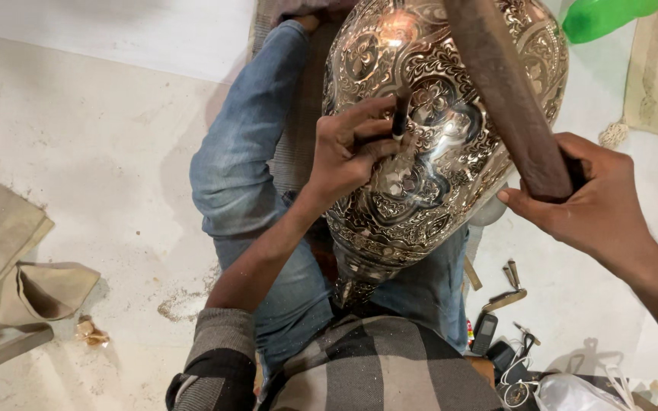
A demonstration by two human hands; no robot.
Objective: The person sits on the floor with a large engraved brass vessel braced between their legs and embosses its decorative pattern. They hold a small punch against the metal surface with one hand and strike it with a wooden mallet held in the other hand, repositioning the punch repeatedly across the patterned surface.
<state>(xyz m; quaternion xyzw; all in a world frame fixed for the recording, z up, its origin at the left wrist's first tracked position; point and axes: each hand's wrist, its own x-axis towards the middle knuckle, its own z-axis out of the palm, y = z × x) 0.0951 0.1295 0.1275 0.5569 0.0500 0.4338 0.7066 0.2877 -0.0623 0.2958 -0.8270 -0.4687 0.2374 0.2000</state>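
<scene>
Silvery engraved metal fills the middle: a large ornate vase (436, 129) lies tilted across your lap, neck toward you, its top cut off by the upper edge. Your jeans (245, 160) show beneath it, over a pale floor (100, 152). Your right hand (592, 198) has its fingers closed around a dark wooden mallet (508, 91), whose head runs out of view. Your left hand (348, 148) rests on the vase, fingers pinching a small dark chisel (400, 122); its tip is hard to make out. Small tools (500, 293) lie near your right knee, partly hidden.
</scene>
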